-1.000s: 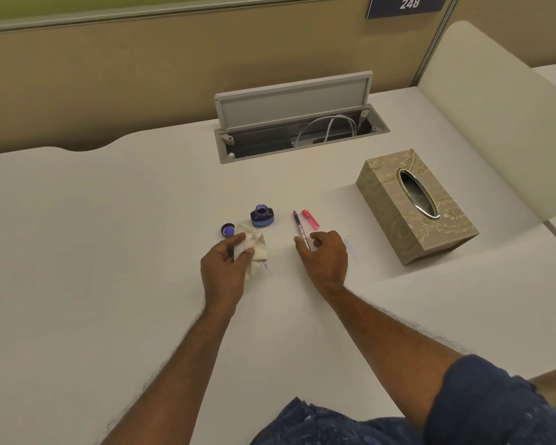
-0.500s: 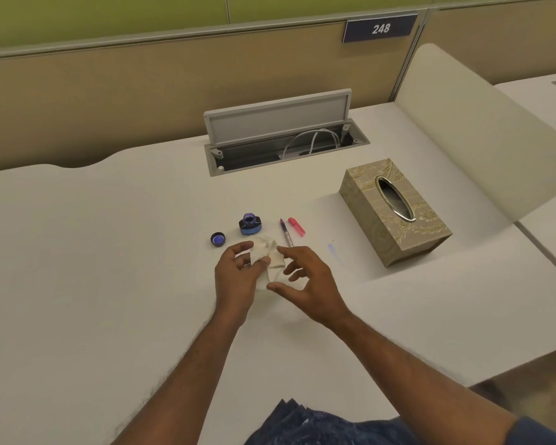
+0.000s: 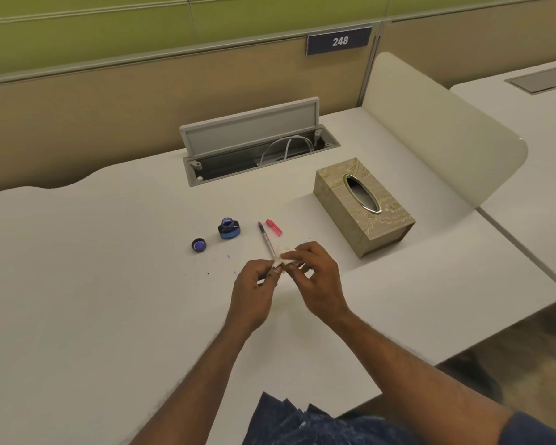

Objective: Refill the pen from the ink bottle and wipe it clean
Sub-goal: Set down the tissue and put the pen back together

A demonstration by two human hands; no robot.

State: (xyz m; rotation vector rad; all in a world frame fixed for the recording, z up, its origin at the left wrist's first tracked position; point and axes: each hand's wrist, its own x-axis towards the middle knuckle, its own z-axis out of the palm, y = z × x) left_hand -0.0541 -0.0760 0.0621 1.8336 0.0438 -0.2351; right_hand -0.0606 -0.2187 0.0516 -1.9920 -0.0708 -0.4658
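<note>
Above the desk (image 3: 93, 284), the left hand (image 3: 254, 293) pinches the pen (image 3: 268, 242) at its near end, tip pointing away toward the open ink bottle (image 3: 229, 229). The right hand (image 3: 315, 277) clamps a crumpled tissue (image 3: 284, 255) against the barrel; fingers hide the pen's rear.

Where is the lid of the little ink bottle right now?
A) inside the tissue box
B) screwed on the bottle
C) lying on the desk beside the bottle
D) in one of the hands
C: the bottle cap lies on the desk to the left of the ink bottle, whose mouth is open.
</note>
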